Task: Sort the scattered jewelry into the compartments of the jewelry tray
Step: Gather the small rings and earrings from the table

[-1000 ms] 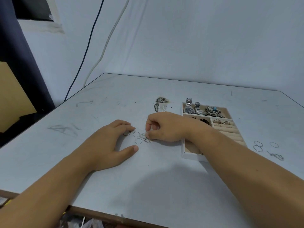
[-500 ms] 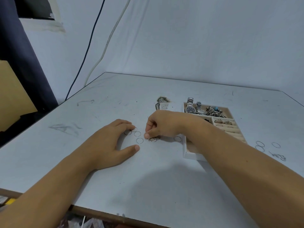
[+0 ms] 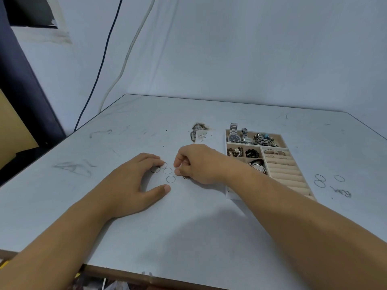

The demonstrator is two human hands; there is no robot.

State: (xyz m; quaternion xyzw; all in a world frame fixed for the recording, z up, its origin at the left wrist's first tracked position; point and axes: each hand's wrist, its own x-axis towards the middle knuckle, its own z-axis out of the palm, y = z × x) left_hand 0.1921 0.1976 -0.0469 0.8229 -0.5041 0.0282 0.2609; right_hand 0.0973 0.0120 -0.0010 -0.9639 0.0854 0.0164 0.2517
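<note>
Right now my left hand lies flat on the scuffed grey-white tabletop, fingers relaxed and slightly apart, the fingertips touching a thin dark wire ring. A few thin silver wire rings lie loose just beside it, between my two hands. My right hand rests next to them, fingers curled, thumb and forefinger drawn close together; whether they pinch anything I cannot tell. Beside my right wrist sits the beige compartmented jewelry tray, with a silver wristwatch in its far compartment. More thin loose rings lie on the tabletop to the tray's right.
</note>
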